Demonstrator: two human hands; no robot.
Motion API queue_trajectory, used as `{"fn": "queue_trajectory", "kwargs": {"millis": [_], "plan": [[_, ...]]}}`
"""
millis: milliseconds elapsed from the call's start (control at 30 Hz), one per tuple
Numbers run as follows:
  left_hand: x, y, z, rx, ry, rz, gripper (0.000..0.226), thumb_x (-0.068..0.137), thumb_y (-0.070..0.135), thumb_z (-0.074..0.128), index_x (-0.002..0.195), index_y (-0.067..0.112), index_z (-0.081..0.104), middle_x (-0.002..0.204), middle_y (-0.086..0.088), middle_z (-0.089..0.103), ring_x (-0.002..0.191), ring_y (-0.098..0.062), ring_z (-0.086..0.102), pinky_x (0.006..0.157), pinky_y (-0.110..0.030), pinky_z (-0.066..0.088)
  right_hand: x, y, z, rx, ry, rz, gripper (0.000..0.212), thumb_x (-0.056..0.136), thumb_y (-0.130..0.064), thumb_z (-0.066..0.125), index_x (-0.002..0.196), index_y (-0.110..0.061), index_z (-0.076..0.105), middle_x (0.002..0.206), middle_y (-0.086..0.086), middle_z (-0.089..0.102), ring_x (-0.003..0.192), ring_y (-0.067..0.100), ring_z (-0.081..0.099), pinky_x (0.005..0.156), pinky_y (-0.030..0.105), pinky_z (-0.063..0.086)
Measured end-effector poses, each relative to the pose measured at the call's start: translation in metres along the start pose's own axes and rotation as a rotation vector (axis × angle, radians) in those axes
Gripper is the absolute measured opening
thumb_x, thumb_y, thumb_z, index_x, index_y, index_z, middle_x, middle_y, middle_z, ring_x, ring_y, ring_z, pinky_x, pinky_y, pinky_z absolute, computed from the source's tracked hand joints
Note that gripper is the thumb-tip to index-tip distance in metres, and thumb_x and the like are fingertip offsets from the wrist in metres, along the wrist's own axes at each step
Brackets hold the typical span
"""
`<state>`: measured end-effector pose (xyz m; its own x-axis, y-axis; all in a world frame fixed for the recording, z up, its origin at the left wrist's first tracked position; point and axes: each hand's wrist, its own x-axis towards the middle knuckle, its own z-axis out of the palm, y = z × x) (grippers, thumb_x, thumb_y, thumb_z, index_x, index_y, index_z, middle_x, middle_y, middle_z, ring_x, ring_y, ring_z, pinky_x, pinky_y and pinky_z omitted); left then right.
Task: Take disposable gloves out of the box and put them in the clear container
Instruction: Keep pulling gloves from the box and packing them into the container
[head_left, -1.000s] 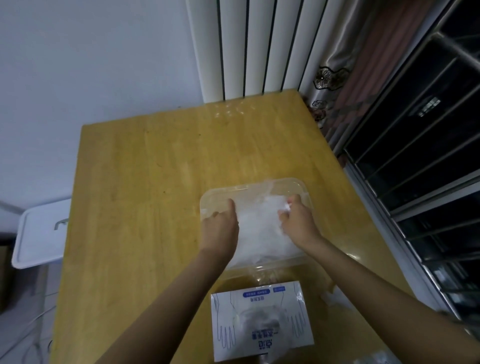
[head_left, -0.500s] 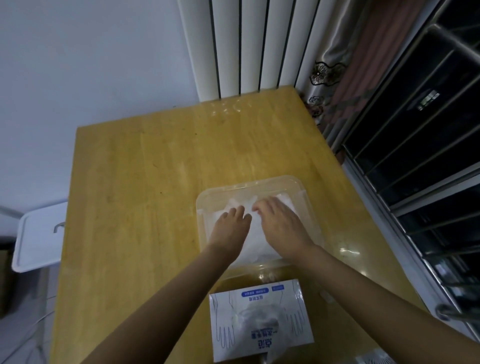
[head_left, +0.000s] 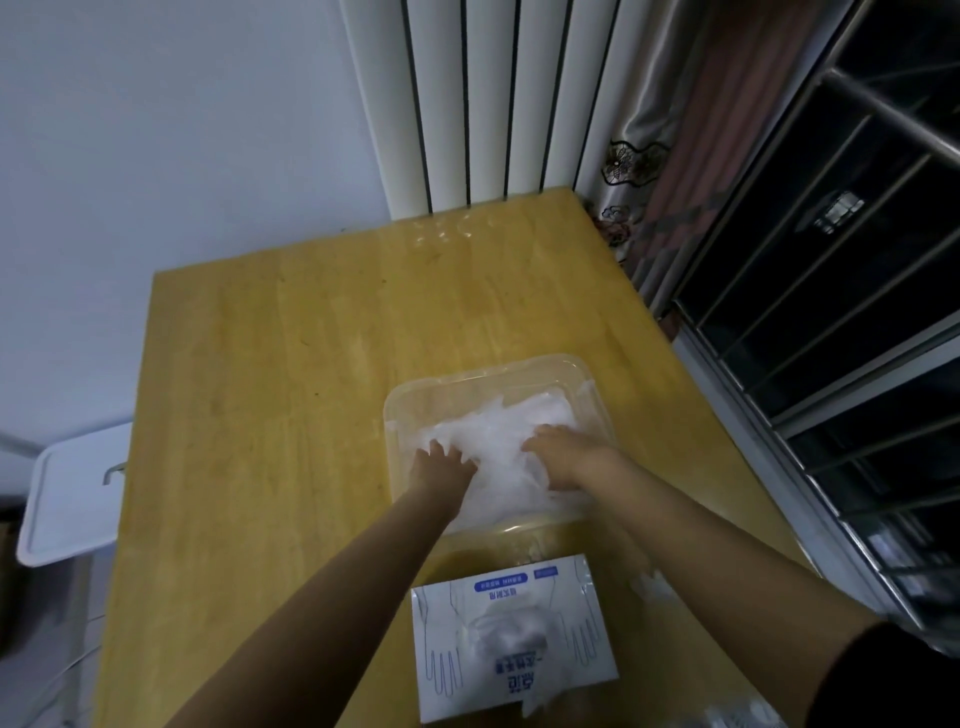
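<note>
Inside the container (head_left: 597, 395), right of the tabletop's middle, the gloves (head_left: 511, 423) lie as a crumpled white heap that fills most of the floor and reaches the right wall. Both hands are down in it. The left hand (head_left: 444, 465) rests palm-down on the near left part of the heap, fingers spread and fairly straight, holding nothing. The right hand (head_left: 563, 457) lies flat on the heap's near right part, its fingers reaching left toward the other hand; they look straight rather than curled, though the fingertips sink a little into the plastic. The two hands are near each other but apart, with a strip of gloves between them.

Just near of the container stands the box (head_left: 571, 665), white with blue print and glove outlines, its top opening showing more crumpled plastic. It sits between the two forearms. A loose scrap of clear plastic (head_left: 655, 590) lies on the tabletop (head_left: 285, 389) right of the box, partly under the right forearm.

Off the tabletop's left edge is a white tray (head_left: 67, 493). Beyond the far edge stands a white radiator (head_left: 493, 98), with a curtain (head_left: 675, 130) to its right and a dark barred window (head_left: 831, 260) along the right side.
</note>
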<state>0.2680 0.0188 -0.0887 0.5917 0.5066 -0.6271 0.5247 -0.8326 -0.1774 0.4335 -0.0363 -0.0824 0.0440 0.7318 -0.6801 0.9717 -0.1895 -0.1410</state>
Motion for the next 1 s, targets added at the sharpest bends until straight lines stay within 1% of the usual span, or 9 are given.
{"fn": "queue_trajectory", "kwargs": {"millis": [100, 200, 300, 400, 500, 567, 633, 733, 1000], "plan": [[-0.013, -0.005, -0.016, 0.062, 0.112, -0.053, 0.047, 0.098, 0.023, 0.045, 0.142, 0.009, 0.033, 0.141, -0.012, 0.042, 0.13, -0.03, 0.04, 0.111, -0.043, 0.025, -0.03, -0.004, -0.02, 0.171, 0.115, -0.014, 0.071, 0.087, -0.017, 0.066, 0.147, -0.017, 0.029, 0.151, 0.008, 0.029, 0.137, 0.028, 0.03, 0.109, 0.04, 0.034], [-0.031, -0.007, -0.026, -0.066, 0.398, -0.116, 0.035, 0.095, 0.012, 0.041, 0.13, 0.012, 0.045, 0.123, -0.007, 0.055, 0.113, -0.026, 0.052, 0.102, -0.04, 0.033, -0.07, -0.02, -0.024, 0.307, 0.438, -0.081, 0.057, 0.09, -0.022, 0.062, 0.141, -0.019, 0.037, 0.145, 0.002, 0.037, 0.135, 0.02, 0.032, 0.109, 0.034, 0.034], [-0.058, 0.0, -0.024, -0.242, 0.801, -0.021, 0.034, 0.076, -0.002, 0.055, 0.107, 0.01, 0.061, 0.096, -0.008, 0.062, 0.083, -0.026, 0.06, 0.073, -0.036, 0.045, -0.106, -0.039, -0.004, 0.502, 0.721, -0.189, 0.025, 0.094, -0.025, 0.056, 0.118, -0.021, 0.051, 0.113, -0.006, 0.053, 0.102, 0.006, 0.051, 0.087, 0.024, 0.047], [-0.086, 0.017, -0.011, -0.322, 0.991, 0.159, 0.034, 0.057, -0.008, 0.058, 0.086, 0.01, 0.062, 0.075, -0.004, 0.058, 0.059, -0.02, 0.053, 0.052, -0.028, 0.04, -0.125, -0.047, 0.028, 0.465, 0.634, -0.272, 0.006, 0.095, -0.027, 0.053, 0.098, -0.022, 0.055, 0.092, -0.009, 0.06, 0.076, 0.004, 0.055, 0.068, 0.023, 0.047], [-0.107, 0.038, 0.015, -0.382, 0.896, 0.283, 0.03, 0.058, -0.006, 0.063, 0.081, 0.012, 0.06, 0.073, -0.002, 0.056, 0.052, -0.015, 0.05, 0.043, -0.021, 0.029, -0.122, -0.044, 0.065, 0.326, 0.415, -0.255, 0.019, 0.092, -0.037, 0.056, 0.103, -0.021, 0.059, 0.099, -0.006, 0.061, 0.085, 0.01, 0.056, 0.071, 0.024, 0.04], [-0.112, 0.048, 0.036, -0.403, 0.795, 0.32, 0.02, 0.067, 0.005, 0.063, 0.085, 0.014, 0.059, 0.079, -0.002, 0.057, 0.058, -0.017, 0.056, 0.043, -0.023, 0.034, -0.117, -0.044, 0.083, 0.216, 0.287, -0.23, 0.037, 0.088, -0.043, 0.06, 0.116, -0.02, 0.056, 0.115, -0.003, 0.056, 0.104, 0.013, 0.051, 0.078, 0.026, 0.037], [-0.114, 0.052, 0.052, -0.407, 0.557, 0.27, 0.029, 0.085, 0.025, 0.056, 0.112, 0.016, 0.055, 0.108, -0.004, 0.055, 0.092, -0.023, 0.058, 0.068, -0.031, 0.046, -0.112, -0.045, 0.095, 0.116, 0.271, -0.236, 0.043, 0.087, -0.044, 0.061, 0.122, -0.02, 0.053, 0.123, -0.001, 0.049, 0.116, 0.014, 0.043, 0.084, 0.027, 0.035], [-0.117, 0.053, 0.072, -0.373, 0.266, 0.212, 0.071, 0.083, 0.049, 0.061, 0.142, 0.02, 0.033, 0.143, 0.001, 0.033, 0.131, -0.019, 0.032, 0.101, -0.033, 0.033, -0.108, -0.054, 0.099, 0.118, 0.356, -0.256, 0.034, 0.091, -0.037, 0.058, 0.12, -0.019, 0.057, 0.12, 0.0, 0.052, 0.117, 0.014, 0.042, 0.085, 0.027, 0.035], [-0.116, 0.061, 0.09, -0.45, 0.363, 0.149, 0.087, 0.073, 0.049, 0.072, 0.144, 0.024, 0.03, 0.149, 0.006, 0.027, 0.137, -0.014, 0.024, 0.105, -0.029, 0.027, -0.106, -0.068, 0.102, 0.152, 0.391, -0.29, 0.018, 0.095, -0.022, 0.05, 0.103, -0.013, 0.064, 0.109, 0.003, 0.061, 0.104, 0.018, 0.055, 0.083, 0.028, 0.039]]}}
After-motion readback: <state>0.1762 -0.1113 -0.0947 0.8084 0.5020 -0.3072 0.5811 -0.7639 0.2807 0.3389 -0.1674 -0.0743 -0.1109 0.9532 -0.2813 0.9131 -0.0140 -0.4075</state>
